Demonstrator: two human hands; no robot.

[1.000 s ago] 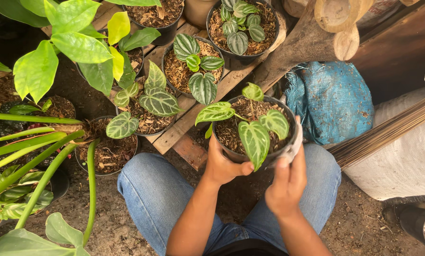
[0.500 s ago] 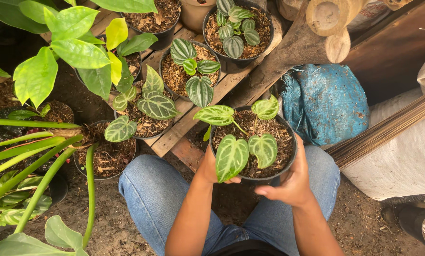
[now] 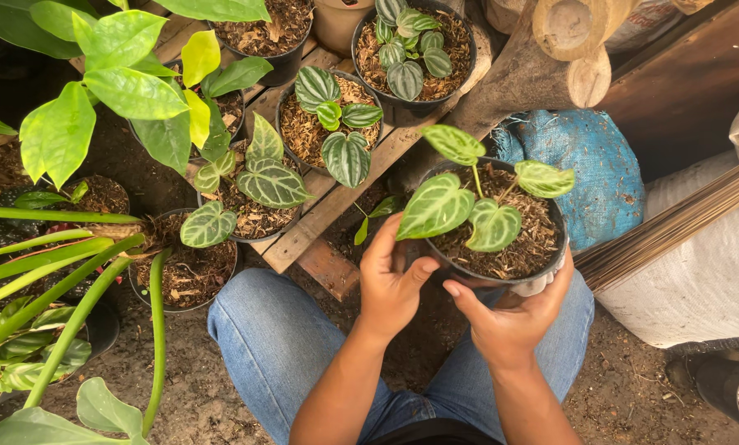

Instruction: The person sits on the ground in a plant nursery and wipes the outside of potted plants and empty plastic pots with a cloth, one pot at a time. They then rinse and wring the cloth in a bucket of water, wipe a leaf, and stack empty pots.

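A black plastic pot (image 3: 501, 280) filled with bark mix is held up above my knees. It carries a small plant (image 3: 476, 206) with several pale-veined green leaves. My left hand (image 3: 394, 280) grips the pot's near left side, thumb on the rim. My right hand (image 3: 513, 317) cups it from below and on the right, thumb along the rim. Something whitish shows under the pot by my right fingers.
Similar potted plants (image 3: 328, 124) stand on a wooden pallet (image 3: 336, 206) ahead, with another pot (image 3: 410, 49) behind. Large-leaved plants (image 3: 97, 107) crowd the left. A blue bag (image 3: 592, 165) lies at the right, next to a white sack (image 3: 707, 272) and a log (image 3: 551, 58). Bare soil lies underfoot.
The pot has turned in my hands, so its leaves now face away from me. It has also shifted slightly right and up. Both hands kept hold and regripped around the rim.
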